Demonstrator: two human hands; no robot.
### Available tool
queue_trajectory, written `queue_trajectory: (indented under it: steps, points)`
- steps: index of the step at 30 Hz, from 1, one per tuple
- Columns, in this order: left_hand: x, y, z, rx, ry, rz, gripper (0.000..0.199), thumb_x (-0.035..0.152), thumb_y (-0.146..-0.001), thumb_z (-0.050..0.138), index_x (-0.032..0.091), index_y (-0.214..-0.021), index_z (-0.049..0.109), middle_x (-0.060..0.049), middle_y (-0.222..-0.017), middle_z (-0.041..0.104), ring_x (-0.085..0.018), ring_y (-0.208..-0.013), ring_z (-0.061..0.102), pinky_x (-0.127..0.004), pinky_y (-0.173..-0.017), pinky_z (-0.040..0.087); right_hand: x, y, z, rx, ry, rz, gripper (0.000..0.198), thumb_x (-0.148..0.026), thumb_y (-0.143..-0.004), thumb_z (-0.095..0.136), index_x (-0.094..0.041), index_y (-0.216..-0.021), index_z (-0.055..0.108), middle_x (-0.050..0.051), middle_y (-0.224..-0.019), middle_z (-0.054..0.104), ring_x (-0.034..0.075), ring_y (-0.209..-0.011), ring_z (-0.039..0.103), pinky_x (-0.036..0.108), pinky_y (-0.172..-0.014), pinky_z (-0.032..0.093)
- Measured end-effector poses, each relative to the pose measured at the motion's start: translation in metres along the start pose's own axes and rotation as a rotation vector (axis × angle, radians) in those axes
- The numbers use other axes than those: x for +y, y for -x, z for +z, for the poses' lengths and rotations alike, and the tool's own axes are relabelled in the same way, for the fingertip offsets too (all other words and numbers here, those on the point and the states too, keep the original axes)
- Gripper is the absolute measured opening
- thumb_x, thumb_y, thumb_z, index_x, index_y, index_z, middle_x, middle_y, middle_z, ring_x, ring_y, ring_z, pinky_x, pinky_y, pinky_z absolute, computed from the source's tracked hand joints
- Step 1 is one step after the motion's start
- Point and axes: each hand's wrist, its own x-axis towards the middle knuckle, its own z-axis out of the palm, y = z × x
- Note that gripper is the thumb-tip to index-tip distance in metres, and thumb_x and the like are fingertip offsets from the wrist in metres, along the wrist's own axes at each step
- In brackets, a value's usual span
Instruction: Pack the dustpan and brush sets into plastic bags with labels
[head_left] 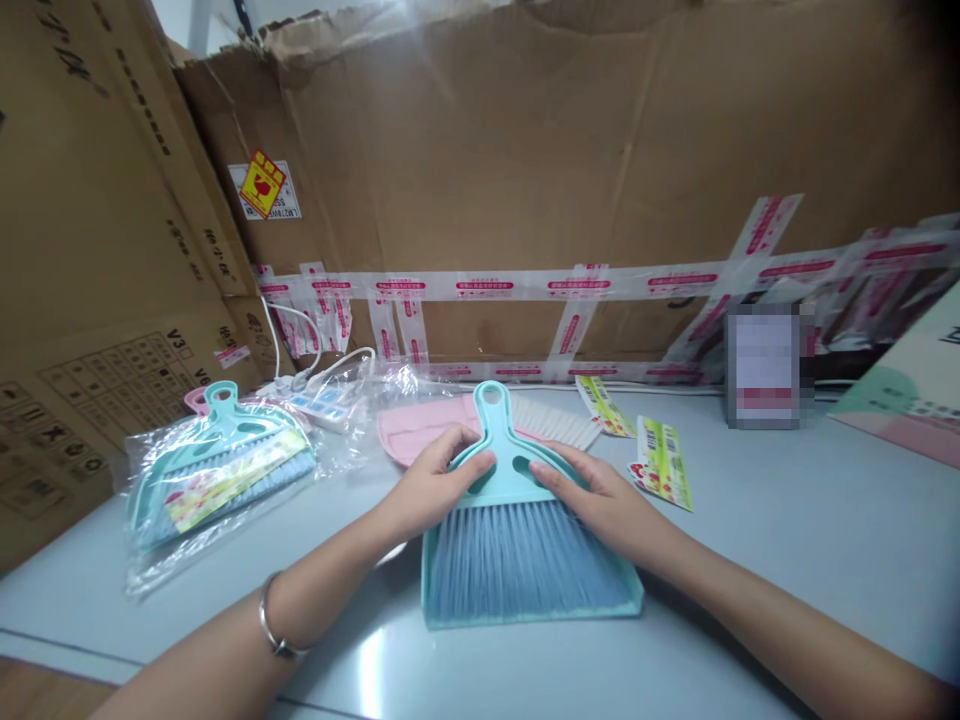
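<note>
A turquoise hand brush (pixel 517 560) with blue bristles lies nested in a matching turquoise dustpan (pixel 536 619), handles together and pointing away from me. My left hand (pixel 442 470) grips the left shoulder of the pair, thumb on top near a slot. On the opposite side my right hand (pixel 585 490) holds the right shoulder, its thumb by the other slot. The fingers under the pair are hidden. Just behind lie a pink dustpan (pixel 420 425) and a brush with white bristles (pixel 559 418), partly covered by the turquoise set.
A bagged turquoise brush set (pixel 217 470) lies at left, by a power strip (pixel 322 408) with white cables. Two printed cards (pixel 664 462) lie at right, near an upright device with a blurred screen (pixel 765 370). Large cardboard boxes (pixel 487 150) wall off the back and left.
</note>
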Motion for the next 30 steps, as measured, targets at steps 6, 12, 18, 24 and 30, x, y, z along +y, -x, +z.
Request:
queue_trajectory:
  steps: [6,12,18,24,30]
  points:
    - [0.005,0.000,-0.001,-0.007,-0.170,-0.083,0.033,0.048,-0.083,0.042,0.018,-0.070,0.048,0.001,-0.067,0.044,-0.013,-0.064,0.041,-0.026,-0.060,0.034,-0.005,0.008,0.009,-0.051,0.003,-0.002,0.037,-0.048,-0.087,0.043,-0.021,-0.109,0.056,0.004,-0.107,0.063,0.022,-0.102,0.056,0.036,-0.092,0.041]
    - [-0.004,-0.002,0.003,0.033,-0.283,-0.025,0.037,0.048,-0.085,0.037,0.019,-0.061,0.036,0.003,-0.060,0.038,-0.012,-0.059,0.036,-0.026,-0.057,0.028,-0.007,0.010,0.010,-0.046,0.028,0.009,0.036,-0.047,-0.088,0.042,-0.022,-0.110,0.056,0.003,-0.110,0.063,0.021,-0.103,0.056,0.036,-0.092,0.041]
    - [-0.006,-0.001,0.003,0.040,-0.372,-0.017,0.038,0.048,-0.085,0.034,0.020,-0.059,0.033,0.004,-0.056,0.037,-0.012,-0.056,0.036,-0.027,-0.055,0.026,-0.004,0.011,0.012,-0.017,0.104,0.016,0.037,-0.048,-0.088,0.040,-0.022,-0.108,0.057,0.004,-0.109,0.064,0.024,-0.107,0.056,0.036,-0.089,0.044]
    - [-0.005,-0.001,0.003,0.030,-0.394,-0.033,0.038,0.047,-0.085,0.034,0.020,-0.059,0.034,0.003,-0.056,0.038,-0.012,-0.057,0.037,-0.027,-0.056,0.026,-0.005,0.012,0.014,-0.031,0.143,0.015,0.036,-0.047,-0.089,0.037,-0.021,-0.107,0.056,0.004,-0.100,0.066,0.025,-0.103,0.058,0.037,-0.084,0.046]
    - [-0.004,-0.001,0.003,0.025,-0.407,-0.048,0.037,0.046,-0.085,0.035,0.019,-0.060,0.038,0.003,-0.057,0.039,-0.012,-0.058,0.037,-0.026,-0.055,0.028,-0.002,0.012,0.014,-0.027,0.153,0.017,0.035,-0.046,-0.089,0.037,-0.021,-0.105,0.055,0.005,-0.101,0.065,0.024,-0.102,0.058,0.037,-0.084,0.046]
